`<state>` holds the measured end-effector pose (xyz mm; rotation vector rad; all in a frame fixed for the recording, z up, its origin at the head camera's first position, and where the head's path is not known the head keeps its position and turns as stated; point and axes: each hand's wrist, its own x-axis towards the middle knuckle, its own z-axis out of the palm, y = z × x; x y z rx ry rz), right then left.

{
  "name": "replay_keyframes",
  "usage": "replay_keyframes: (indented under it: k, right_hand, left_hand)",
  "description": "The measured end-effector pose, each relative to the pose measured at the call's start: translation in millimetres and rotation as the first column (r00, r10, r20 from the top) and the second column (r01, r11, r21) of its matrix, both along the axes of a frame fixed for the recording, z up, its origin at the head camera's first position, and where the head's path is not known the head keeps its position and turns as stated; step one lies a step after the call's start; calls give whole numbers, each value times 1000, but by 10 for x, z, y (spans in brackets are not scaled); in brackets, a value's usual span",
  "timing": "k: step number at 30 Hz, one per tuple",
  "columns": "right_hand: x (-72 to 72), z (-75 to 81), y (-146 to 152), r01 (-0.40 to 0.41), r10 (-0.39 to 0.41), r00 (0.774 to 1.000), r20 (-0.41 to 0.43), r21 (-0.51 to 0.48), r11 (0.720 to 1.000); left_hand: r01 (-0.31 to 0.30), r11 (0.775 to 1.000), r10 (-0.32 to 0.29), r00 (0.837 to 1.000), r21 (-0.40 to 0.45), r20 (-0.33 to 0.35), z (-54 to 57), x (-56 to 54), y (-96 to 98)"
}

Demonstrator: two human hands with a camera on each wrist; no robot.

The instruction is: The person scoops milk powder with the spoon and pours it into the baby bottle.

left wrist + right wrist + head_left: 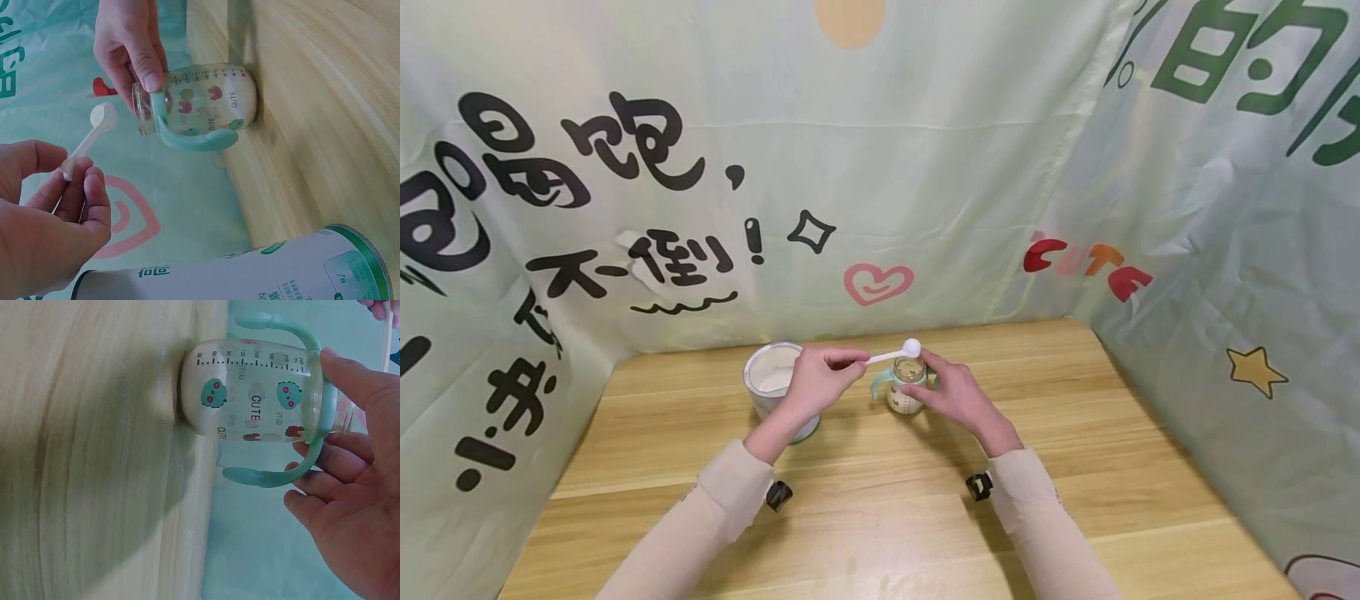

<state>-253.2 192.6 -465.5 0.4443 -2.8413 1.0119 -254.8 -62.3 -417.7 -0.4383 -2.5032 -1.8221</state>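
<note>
My left hand pinches the thin handle of a white measuring scoop between thumb and fingers. Its round bowl hangs just above the open mouth of a clear baby bottle, and white powder shows in it in the left wrist view. The bottle stands upright on the table, with mint-green side handles, printed animals and a volume scale; pale contents fill its lower part. Thumb and fingers of my right hand hold the bottle around its neck. Beside my left hand stands an open powder can, partly hidden by that hand.
The wooden table ends at the back against a pale green printed cloth, which also hangs along both sides. The can is left of the bottle, close under my left wrist. A black wrist camera sits below the left sleeve.
</note>
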Motion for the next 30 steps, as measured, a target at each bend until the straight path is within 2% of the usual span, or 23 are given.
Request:
replay_keyframes:
  k: [15, 20, 30]
  right_hand:
    - [21, 23, -5, 3, -3, 1000, 11, -3, 1000]
    - [24, 33, -6, 14, -15, 1000, 27, 10, 1000]
    - [32, 56, -33, 24, -24, 999, 37, 7, 1000]
  left_hand:
    - [-37, 999, 37, 999, -2, -6, 9, 18, -2]
    - [-54, 998, 54, 999, 33, 7, 16, 18, -4]
    - [-152, 977, 150, 988, 151, 29, 54, -10, -3]
